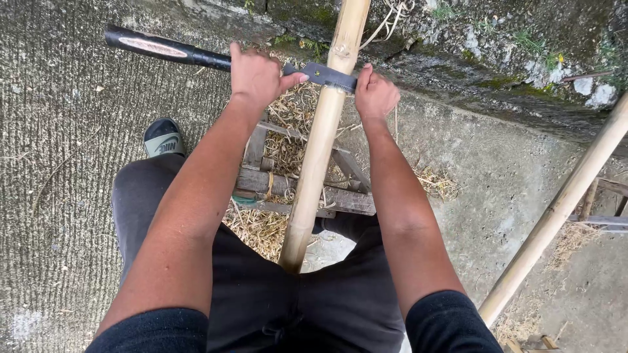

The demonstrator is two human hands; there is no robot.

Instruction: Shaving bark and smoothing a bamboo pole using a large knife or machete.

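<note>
A pale bamboo pole (pixel 318 147) runs from between my legs up to the top of the view. A long knife (pixel 324 75) with a black handle (pixel 163 49) lies flat across it. My left hand (pixel 258 75) grips the knife where handle meets blade, left of the pole. My right hand (pixel 374 93) is closed on the blade's far end, right of the pole. The pole rests over a small wooden stand (pixel 340 196).
Bamboo shavings (pixel 258 225) litter the ground around the stand. A second bamboo pole (pixel 559 209) leans across the right side. A mossy concrete ledge (pixel 497 72) borders the far side. My foot in a dark slipper (pixel 163 138) rests on ribbed concrete at left.
</note>
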